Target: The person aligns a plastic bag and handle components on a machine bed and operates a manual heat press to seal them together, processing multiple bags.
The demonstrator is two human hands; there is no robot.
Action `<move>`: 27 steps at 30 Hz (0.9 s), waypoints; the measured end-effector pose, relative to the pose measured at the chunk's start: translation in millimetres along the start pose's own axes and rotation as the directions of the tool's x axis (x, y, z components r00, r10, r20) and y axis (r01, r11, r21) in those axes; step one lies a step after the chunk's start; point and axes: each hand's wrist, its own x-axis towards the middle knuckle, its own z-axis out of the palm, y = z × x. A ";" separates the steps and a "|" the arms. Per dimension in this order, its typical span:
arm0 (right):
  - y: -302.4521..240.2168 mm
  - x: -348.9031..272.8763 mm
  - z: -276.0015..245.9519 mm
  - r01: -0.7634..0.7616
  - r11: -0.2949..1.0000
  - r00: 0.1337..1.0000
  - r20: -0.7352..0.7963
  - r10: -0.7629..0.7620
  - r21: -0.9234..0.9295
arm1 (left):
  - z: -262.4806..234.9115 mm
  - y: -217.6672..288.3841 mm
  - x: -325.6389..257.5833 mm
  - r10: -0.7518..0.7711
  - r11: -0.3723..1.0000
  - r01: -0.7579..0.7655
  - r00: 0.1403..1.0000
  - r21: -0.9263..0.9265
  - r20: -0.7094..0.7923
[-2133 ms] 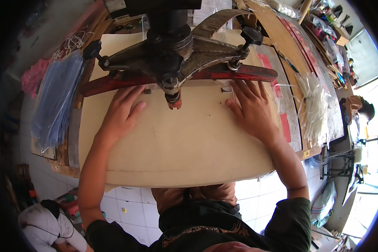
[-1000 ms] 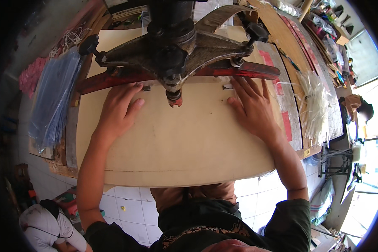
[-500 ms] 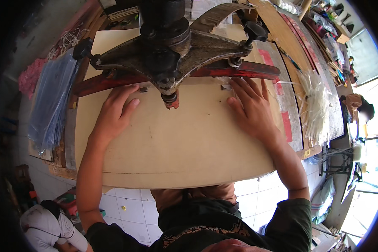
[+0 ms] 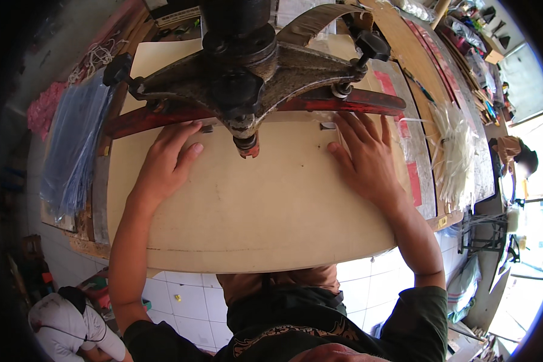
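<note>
A large tan board (image 4: 259, 211) spreads across the bench in front of me. My left hand (image 4: 169, 154) lies on it with fingers stretched toward a red bar (image 4: 181, 114). On the other side my right hand (image 4: 366, 151) rests flat, fingers spread, their tips at the bar's lower edge. The bar hangs under a dark, worn metal press head (image 4: 241, 90) with black knobs. A clear strip lies along the bar, and small dark tabs (image 4: 327, 126) sit beside the fingertips of both hands. Neither hand holds anything I can see.
Clear plastic sleeves (image 4: 72, 145) are stacked at the left, near a pink bundle (image 4: 46, 111). Whitish plastic strips (image 4: 454, 160) hang at the right edge of the bench. Another person (image 4: 72, 326) is low at the lower left. White floor tiles (image 4: 187, 301) show below.
Almost nothing differs. The press head and my right hand appear a few pixels further right; both hands keep their places on the board.
</note>
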 end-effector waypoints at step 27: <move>-4.9 -1.7 -5.2 -0.040 0.999 0.991 0.128 0.042 -0.017 | -1.3 -0.4 -9.0 0.089 0.965 -0.104 0.994 0.241 0.069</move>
